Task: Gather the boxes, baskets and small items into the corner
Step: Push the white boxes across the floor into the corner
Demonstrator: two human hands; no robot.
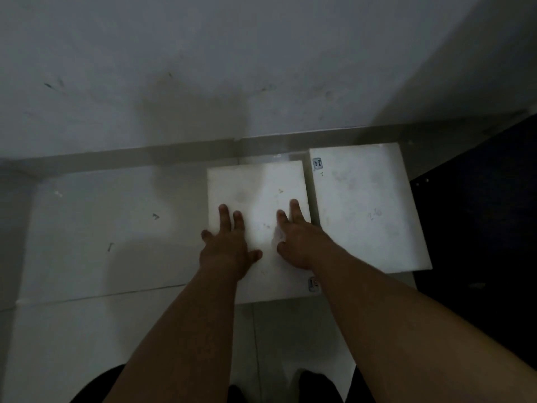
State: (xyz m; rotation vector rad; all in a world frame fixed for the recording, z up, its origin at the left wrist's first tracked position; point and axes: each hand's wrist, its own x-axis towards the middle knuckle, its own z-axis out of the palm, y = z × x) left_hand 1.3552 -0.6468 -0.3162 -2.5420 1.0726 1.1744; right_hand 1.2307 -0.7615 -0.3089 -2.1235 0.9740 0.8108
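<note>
Two white boxes lie side by side on the pale floor against the wall. The nearer white box (255, 193) is in the middle of the view, and both my hands press flat on its top. My left hand (228, 245) rests on its left part with fingers spread, one finger over the left edge. My right hand (295, 237) rests on its right part, fingers straight. The second white box (366, 205) sits just right of it, close to the wall, with a small label near its top left corner.
A grey wall (203, 82) rises behind the boxes, with a skirting strip (145, 157) along its base. A dark surface (479, 213) fills the right side beyond the second box. The tiled floor (101, 228) extends left. My dark-clad legs show at the bottom edge.
</note>
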